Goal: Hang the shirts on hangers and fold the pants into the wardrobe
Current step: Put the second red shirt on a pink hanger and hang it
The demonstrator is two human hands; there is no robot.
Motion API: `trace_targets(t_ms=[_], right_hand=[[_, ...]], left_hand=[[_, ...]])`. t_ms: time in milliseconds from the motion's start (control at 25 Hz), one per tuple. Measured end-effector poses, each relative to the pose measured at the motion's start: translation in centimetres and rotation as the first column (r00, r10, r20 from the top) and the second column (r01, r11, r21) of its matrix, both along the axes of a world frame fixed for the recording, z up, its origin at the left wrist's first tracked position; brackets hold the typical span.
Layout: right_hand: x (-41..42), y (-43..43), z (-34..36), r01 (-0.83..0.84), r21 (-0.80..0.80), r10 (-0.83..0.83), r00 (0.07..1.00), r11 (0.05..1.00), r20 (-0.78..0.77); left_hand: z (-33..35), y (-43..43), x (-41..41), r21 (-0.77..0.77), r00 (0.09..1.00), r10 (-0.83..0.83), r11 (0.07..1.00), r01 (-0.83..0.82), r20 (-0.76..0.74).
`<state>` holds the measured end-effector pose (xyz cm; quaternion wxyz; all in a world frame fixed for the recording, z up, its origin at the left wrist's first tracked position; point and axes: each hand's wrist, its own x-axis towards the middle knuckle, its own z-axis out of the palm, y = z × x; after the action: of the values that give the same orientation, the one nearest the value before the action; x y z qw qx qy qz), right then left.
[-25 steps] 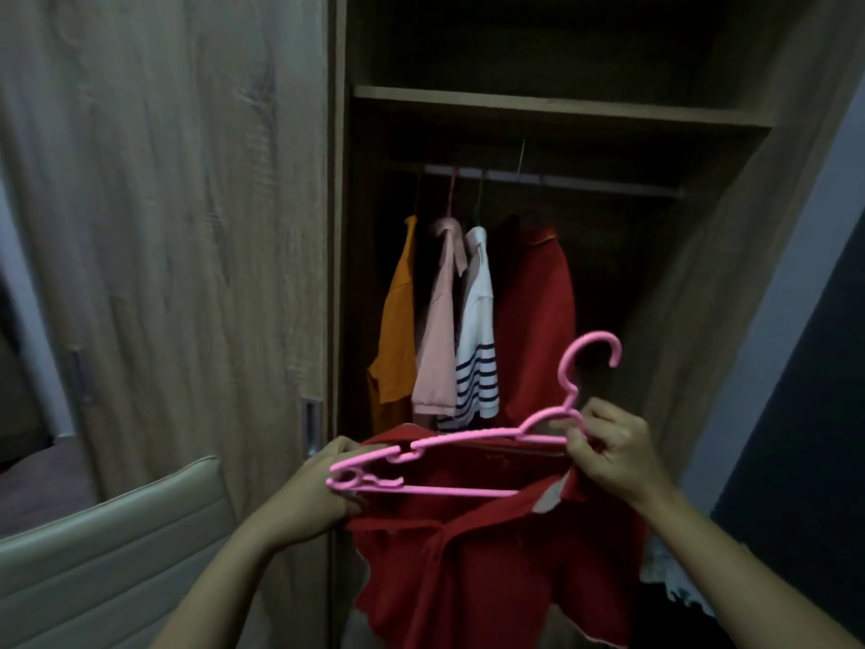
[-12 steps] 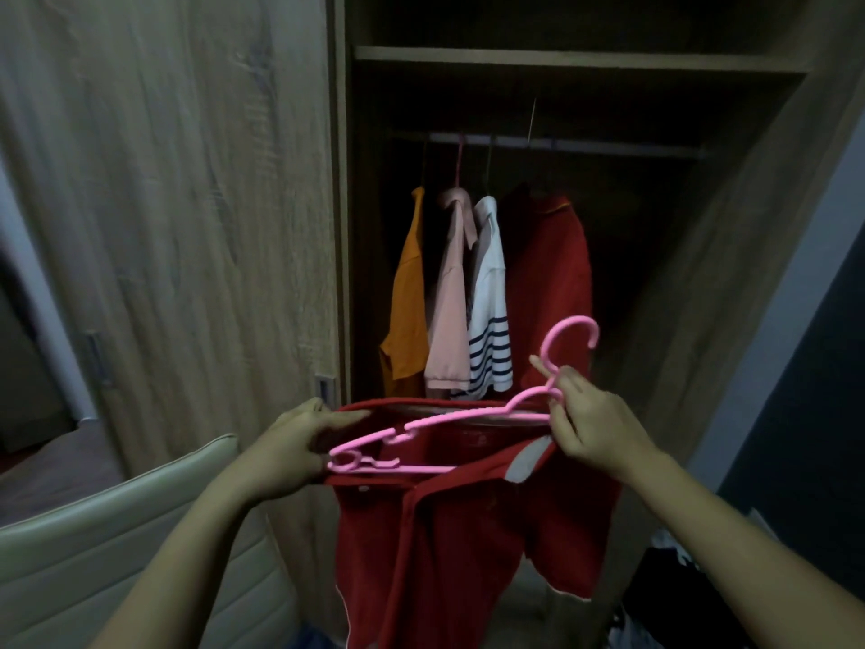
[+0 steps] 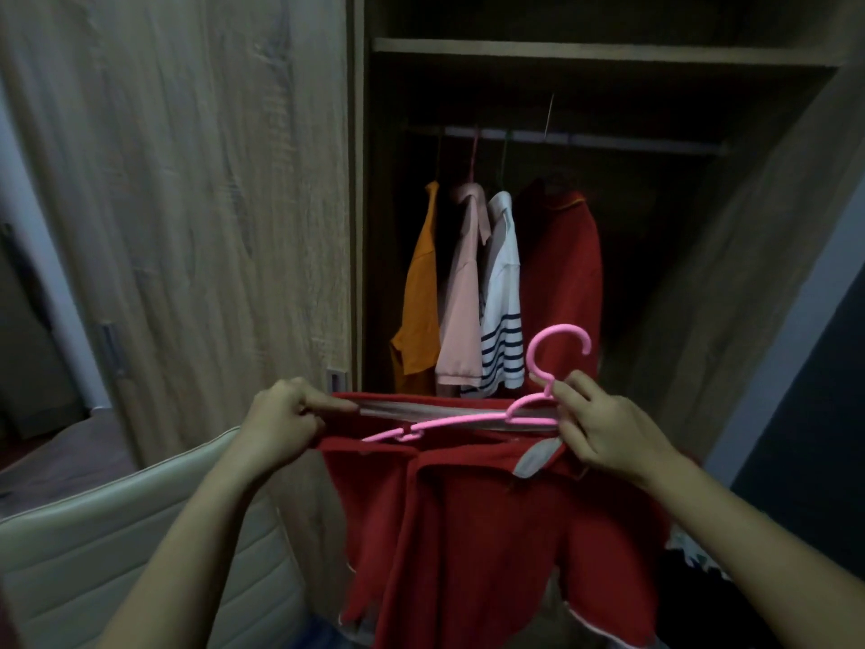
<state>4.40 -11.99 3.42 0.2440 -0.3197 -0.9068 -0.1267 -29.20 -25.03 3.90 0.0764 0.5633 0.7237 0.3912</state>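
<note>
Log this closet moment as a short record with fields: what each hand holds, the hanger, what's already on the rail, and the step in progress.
left hand: grip on the red shirt at its opened edge
right hand: grip on the pink hanger by its neck and on the shirt
hanger: one arm inside the shirt opening, hook out and upright
rail: orange shirt, pink shirt, striped shirt, another red shirt
step: fitting the shirt onto the hanger, not yet hung

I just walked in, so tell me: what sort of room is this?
Probably a bedroom: an open wooden wardrobe with shirts hanging on a rail, and what may be a bed at left.
</note>
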Motion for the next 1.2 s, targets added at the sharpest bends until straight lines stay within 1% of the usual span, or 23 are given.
trace_targets(t_ms=[80, 120, 160, 200, 240, 280, 320, 360, 400, 440, 520, 560, 600, 640, 680, 720, 760, 840, 880, 960, 1040, 1080, 1200], right_hand=[[-0.8, -0.2, 0.2, 0.070, 0.051, -0.071, 0.997, 0.996, 0.012], [-1.6, -0.5, 0.5, 0.109, 0.056, -0.109, 0.994, 0.992, -0.004], [-2.7, -1.1, 0.6, 0.141, 0.048, -0.139, 0.990, 0.989, -0.036], [-3.8, -1.6, 1.0, 0.160, 0.029, -0.157, 0.983, 0.987, -0.092], [-4.7, -2.0, 1.5, 0.166, -0.003, -0.164, 0.972, 0.986, -0.171], [-5.2, -2.3, 2.2, 0.158, -0.045, -0.164, 0.955, 0.986, -0.248], [-5.3, -2.4, 2.8, 0.134, -0.074, -0.150, 0.939, 0.988, -0.310], [-5.0, -2.4, 3.4, 0.095, -0.079, -0.117, 0.927, 0.992, -0.357], [-4.4, -2.3, 3.8, 0.050, -0.075, -0.076, 0.916, 0.996, -0.394], [-3.7, -2.2, 4.2, 0.009, -0.081, -0.043, 0.907, 0.997, -0.418], [-2.9, -2.0, 4.9, -0.035, -0.108, -0.015, 0.901, 0.994, -0.434], [-3.0, -2.0, 5.1, -0.045, -0.113, -0.008, 0.901, 0.993, -0.434], [-3.2, -2.0, 5.3, -0.059, -0.112, 0.004, 0.900, 0.992, -0.436], [-3.6, -2.2, 5.5, -0.077, -0.109, 0.021, 0.896, 0.991, -0.443], [-3.9, -2.3, 5.7, -0.095, -0.103, 0.039, 0.893, 0.990, -0.449], [-4.1, -2.3, 5.9, -0.104, -0.091, 0.052, 0.893, 0.990, -0.448], [-4.1, -2.2, 6.1, -0.099, -0.076, 0.057, 0.899, 0.992, -0.435], [-3.8, -1.8, 6.7, -0.051, -0.057, 0.027, 0.933, 0.997, -0.358], [-3.4, -1.5, 7.0, -0.018, -0.074, -0.007, 0.949, 0.997, -0.315], [-2.0, -0.8, 7.3, -0.001, -0.187, -0.055, 0.954, 0.982, -0.294], [-0.3, -0.3, 6.6, -0.066, -0.288, -0.042, 0.934, 0.955, -0.354], [0.2, 0.0, 5.9, -0.108, -0.302, -0.025, 0.914, 0.947, -0.405], [0.4, 0.5, 4.4, -0.148, -0.322, -0.049, 0.846, 0.935, -0.531]], left_hand=[[0.6, 0.5, 1.3, 0.033, 0.992, 0.106, 0.994, -0.105, -0.066], [0.8, 0.5, 2.7, 0.080, 0.974, 0.193, 0.980, -0.184, -0.122], [0.9, 0.4, 4.6, 0.146, 0.950, 0.245, 0.965, -0.219, -0.193], [0.5, 0.3, 6.8, 0.216, 0.944, 0.211, 0.964, -0.157, -0.255], [-0.2, 0.2, 9.1, 0.273, 0.935, 0.110, 0.962, -0.015, -0.338], [-1.3, 0.0, 11.0, 0.290, 0.893, -0.002, 0.945, 0.149, -0.451], [-2.2, -0.4, 12.2, 0.274, 0.840, -0.086, 0.923, 0.269, -0.536], [-2.8, -0.8, 12.1, 0.258, 0.808, -0.131, 0.908, 0.330, -0.574], [-2.6, -0.9, 11.3, 0.290, 0.819, -0.133, 0.894, 0.343, -0.558], [-2.2, -1.0, 9.9, 0.354, 0.856, -0.102, 0.880, 0.315, -0.507], [-0.8, -1.1, 7.1, 0.453, 0.911, 0.062, 0.880, 0.143, -0.407], [0.1, -0.9, 5.9, 0.428, 0.902, 0.120, 0.901, 0.077, -0.416], [0.9, -0.4, 4.8, 0.328, 0.888, 0.080, 0.941, 0.082, -0.452], [1.3, 0.2, 4.1, 0.209, 0.877, -0.020, 0.968, 0.137, -0.480], [1.5, 0.5, 3.8, 0.131, 0.877, -0.136, 0.967, 0.219, -0.462], [1.7, 0.6, 3.7, 0.124, 0.881, -0.222, 0.946, 0.298, -0.418], [2.0, 0.6, 3.6, 0.178, 0.884, -0.262, 0.919, 0.351, -0.387], [3.1, 0.3, 3.6, 0.304, 0.901, -0.261, 0.877, 0.371, -0.347], [3.6, 0.2, 3.4, 0.352, 0.904, -0.252, 0.858, 0.374, -0.346], [4.7, 0.1, 2.7, 0.418, 0.908, -0.238, 0.827, 0.376, -0.345], [5.4, -0.1, 1.6, 0.449, 0.922, -0.231, 0.819, 0.357, -0.311], [5.8, -0.3, 1.2, 0.442, 0.924, -0.259, 0.820, 0.364, -0.281], [6.8, -0.8, 1.1, 0.318, 0.884, -0.429, 0.826, 0.466, -0.184]])
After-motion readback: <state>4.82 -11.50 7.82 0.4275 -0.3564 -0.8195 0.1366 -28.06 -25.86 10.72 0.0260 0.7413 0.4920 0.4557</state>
